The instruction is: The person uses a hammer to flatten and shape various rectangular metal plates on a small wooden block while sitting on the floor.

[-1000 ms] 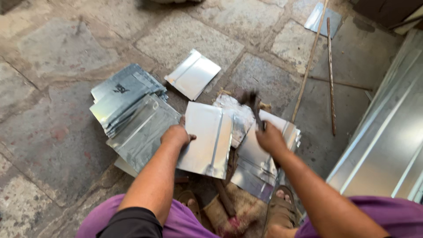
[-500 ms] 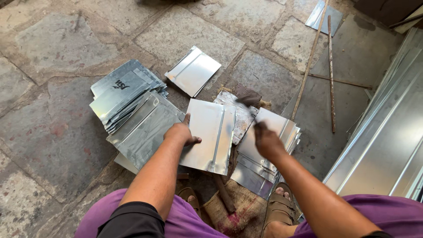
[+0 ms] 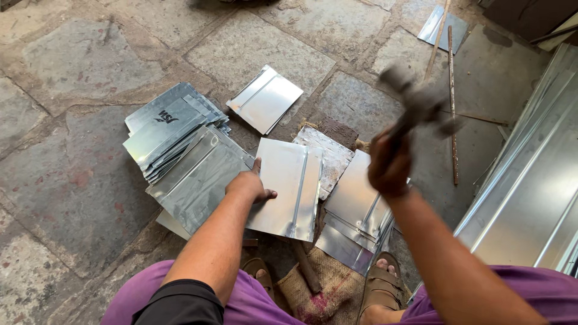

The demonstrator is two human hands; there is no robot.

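The rectangular silver sheet-metal panel with a raised lengthwise fold (image 3: 289,188) lies flat on the stone floor (image 3: 72,180), directly ahead of the person's knees. The left hand (image 3: 250,185) rests on its left edge, palm down, fingers pressed together against the metal, thumb spread over the surface.

The right hand (image 3: 390,164) is closed in a fist around the handle of a dark hammer (image 3: 415,108). Half a second ago the hammer head sat low, just above the panel's far edge; it is now raised well clear, to the right and blurred by motion. Judgement: the tool is at the top of a swing between blows on the seam, and the panel has not shifted under the holding hand.

Beside the panel, at right, lies a stack of similar folded silver sheets (image 3: 355,207); at left, a fanned pile of flat silver sheets (image 3: 174,141). A single folded sheet (image 3: 265,99) lies beyond. Sandalled feet rest on brown burlap sacking (image 3: 319,295). A long corrugated metal sheet (image 3: 530,198) lies along the right.
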